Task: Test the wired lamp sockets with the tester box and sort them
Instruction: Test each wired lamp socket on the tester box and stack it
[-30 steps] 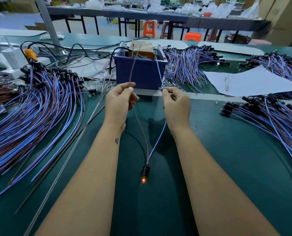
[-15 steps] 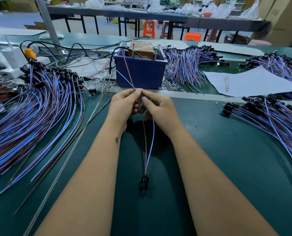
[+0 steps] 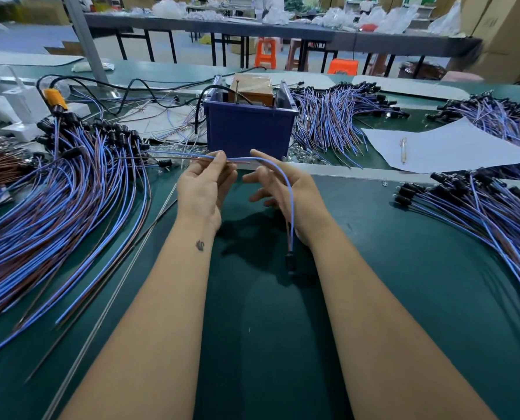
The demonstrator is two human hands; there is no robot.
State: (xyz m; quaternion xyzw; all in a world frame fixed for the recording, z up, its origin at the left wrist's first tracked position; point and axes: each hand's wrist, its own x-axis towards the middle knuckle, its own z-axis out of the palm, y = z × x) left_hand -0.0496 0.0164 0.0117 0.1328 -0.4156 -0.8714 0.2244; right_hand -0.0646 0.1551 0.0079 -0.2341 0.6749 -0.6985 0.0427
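below left grip, socket dangling

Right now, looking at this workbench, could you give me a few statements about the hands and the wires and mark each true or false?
1. The left hand pinches the blue and brown wire pair. True.
2. The small black lamp socket on that pair glows orange. False: it hangs dark below the right hand.
3. The dark blue plastic tester box stands behind both hands. True.
4. The white pen lies inside the box. False: it lies on the white paper sheet to the right.
5. The right hand is clenched round the socket. False: its fingers are loosely spread.
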